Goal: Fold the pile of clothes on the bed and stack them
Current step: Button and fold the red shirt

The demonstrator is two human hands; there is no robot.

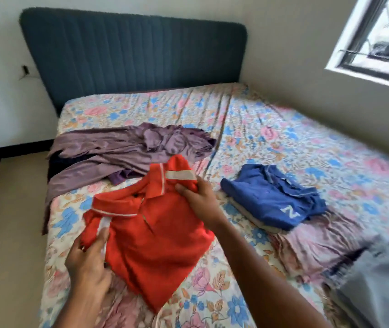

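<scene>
A red polo shirt [152, 229] with white trim lies on the flowered bed [271, 136], its collar towards the headboard. My left hand [88, 259] grips its left sleeve at the near left. My right hand [198, 197] pinches the right sleeve, which is lifted and folded over the shoulder. Behind the shirt sprawls a pile of unfolded purple clothes [127, 150]. To the right sits a small stack with a folded blue polo shirt [276, 195] on top and a pale garment beneath it.
A dark blue padded headboard [131, 55] stands at the far end. The wall and a window [378, 36] run along the right side. Grey cloth [382, 287] shows at the lower right. Floor lies to the left of the bed.
</scene>
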